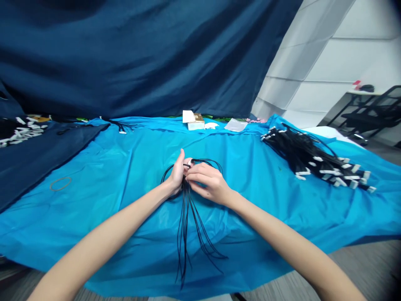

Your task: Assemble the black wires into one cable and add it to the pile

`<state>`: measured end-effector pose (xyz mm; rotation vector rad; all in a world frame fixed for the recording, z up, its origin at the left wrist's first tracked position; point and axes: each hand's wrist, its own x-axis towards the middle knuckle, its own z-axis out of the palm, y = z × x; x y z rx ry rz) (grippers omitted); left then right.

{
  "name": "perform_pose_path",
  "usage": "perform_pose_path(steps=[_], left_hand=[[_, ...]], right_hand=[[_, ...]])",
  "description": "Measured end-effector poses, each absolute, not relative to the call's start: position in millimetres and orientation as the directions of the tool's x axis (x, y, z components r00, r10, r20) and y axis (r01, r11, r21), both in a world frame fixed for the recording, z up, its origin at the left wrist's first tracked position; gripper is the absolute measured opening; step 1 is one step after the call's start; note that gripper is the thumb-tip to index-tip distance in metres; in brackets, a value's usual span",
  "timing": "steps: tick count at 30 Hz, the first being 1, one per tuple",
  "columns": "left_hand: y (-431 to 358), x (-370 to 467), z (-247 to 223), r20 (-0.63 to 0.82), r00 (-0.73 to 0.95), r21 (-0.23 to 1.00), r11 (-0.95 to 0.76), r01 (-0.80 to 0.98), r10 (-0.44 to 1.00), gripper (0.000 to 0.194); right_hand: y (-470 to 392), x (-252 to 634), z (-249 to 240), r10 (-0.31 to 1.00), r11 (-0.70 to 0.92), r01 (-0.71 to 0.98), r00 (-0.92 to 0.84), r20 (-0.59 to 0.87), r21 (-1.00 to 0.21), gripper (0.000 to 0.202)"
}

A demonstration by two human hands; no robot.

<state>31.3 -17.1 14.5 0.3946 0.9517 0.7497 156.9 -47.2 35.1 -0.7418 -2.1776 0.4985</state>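
A bundle of thin black cables [185,217] is held over the middle of the blue-covered table. Its loose ends fan down toward the near edge, and other lengths curve out in loops on both sides. My left hand [176,174] is closed around the bundle with the thumb pointing up. From the right, my right hand [210,182] pinches the same cables, its fingertips close against the left palm. A small white connector [189,163] shows between the hands. The fingers hide exactly where the strands cross.
Black cables with white connectors [313,161] lie piled at the right. More white-ended cables [23,131] rest on dark cloth at the far left. A rubber band [60,184] lies on the blue cover [125,234]. A small box [196,122] and a clear bag [235,125] sit at the back.
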Motion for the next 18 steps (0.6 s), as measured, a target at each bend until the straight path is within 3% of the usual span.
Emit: perform_pose_path(steps=[4, 8, 11, 14, 18], left_hand=[[-17, 29, 13, -0.556, 0.377, 0.638, 0.671, -0.379, 0.741, 0.056], [-17, 27, 10, -0.552, 0.448, 0.625, 0.705, -0.335, 0.703, 0.059], [-17, 27, 10, -0.526, 0.486, 0.627, 0.705, -0.332, 0.698, 0.061], [-18, 28, 14, -0.539, 0.517, 0.579, 0.738, -0.346, 0.665, 0.059], [-18, 28, 17, -0.587, 0.533, 0.517, 0.789, -0.331, 0.609, 0.059]], right_hand=[[-49, 156, 42, 0.808, 0.553, 0.267, -0.402, 0.431, -0.789, 0.011], [-49, 156, 48, 0.96, 0.201, 0.082, -0.217, 0.18, -0.976, 0.008], [-45, 158, 51, 0.992, -0.013, -0.187, -0.123, 0.01, -0.982, 0.008], [-37, 161, 56, 0.993, -0.114, -0.379, -0.058, -0.099, -0.918, 0.009], [-26, 172, 64, 0.98, -0.07, -0.376, 0.149, -0.135, -0.924, 0.016]])
